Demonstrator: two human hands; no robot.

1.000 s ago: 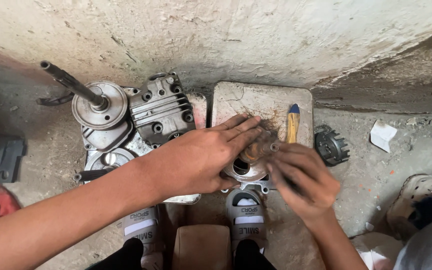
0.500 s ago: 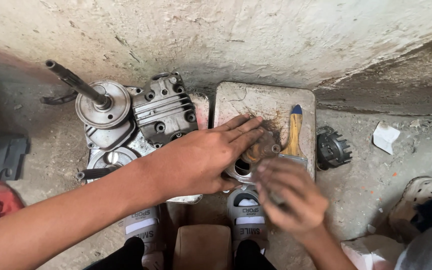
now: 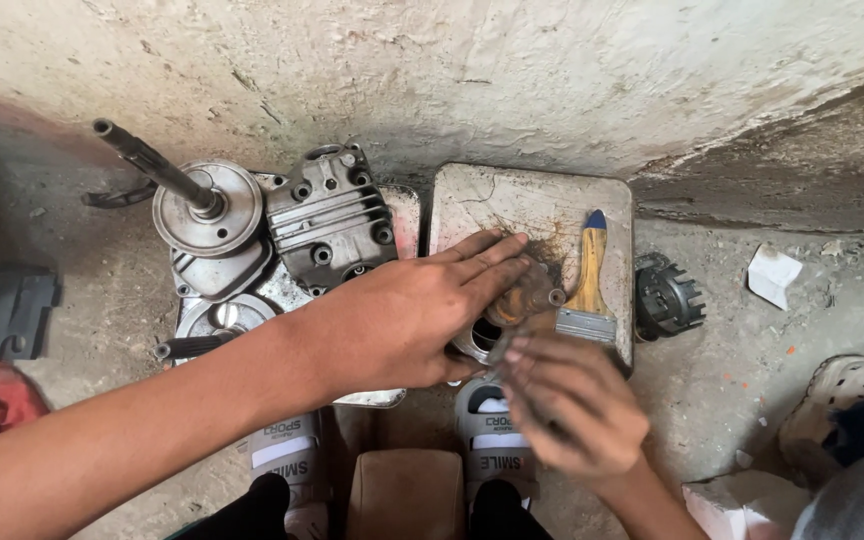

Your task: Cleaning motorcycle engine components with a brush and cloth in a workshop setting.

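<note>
My left hand lies palm-down over a round, rusty metal engine part on a worn pale tray, fingers stretched toward the tray's middle. Just below that part is my right hand, blurred, with its curled fingertips touching the part's lower edge. What the right fingers hold, if anything, is hidden. A paintbrush with a yellow handle and blue tip lies on the tray, right of the part and just above my right hand.
A finned cylinder head and a disc with a long shaft sit on the left. A black toothed gear lies right of the tray, with a white scrap beyond. My sandals and a wooden block are below.
My right hand has pulled down and away from the brush, which now lies free on the tray. My left hand has stayed on the part.
</note>
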